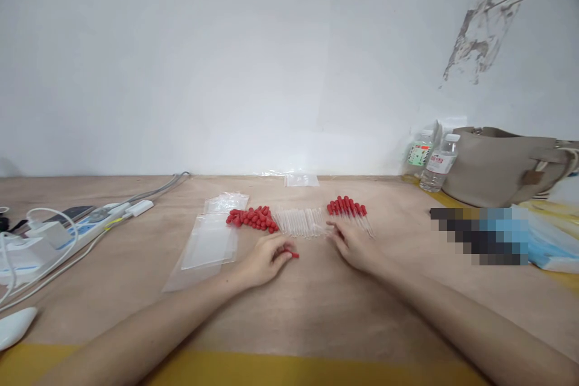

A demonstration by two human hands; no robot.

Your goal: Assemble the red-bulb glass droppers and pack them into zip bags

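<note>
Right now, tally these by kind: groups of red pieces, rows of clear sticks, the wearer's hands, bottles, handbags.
Left red group, right red group: 2
Clear row: 1
Left hand, right hand: 2
Left bottle, right bottle: 2
Handbag: 1
Total: 8

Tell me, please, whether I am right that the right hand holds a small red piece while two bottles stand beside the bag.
Not quite: the head view shows that the left hand, not the right hand, holds the small red piece. Two bottles do stand beside the bag.

No readable text, bottle labels [440, 163] too small
</note>
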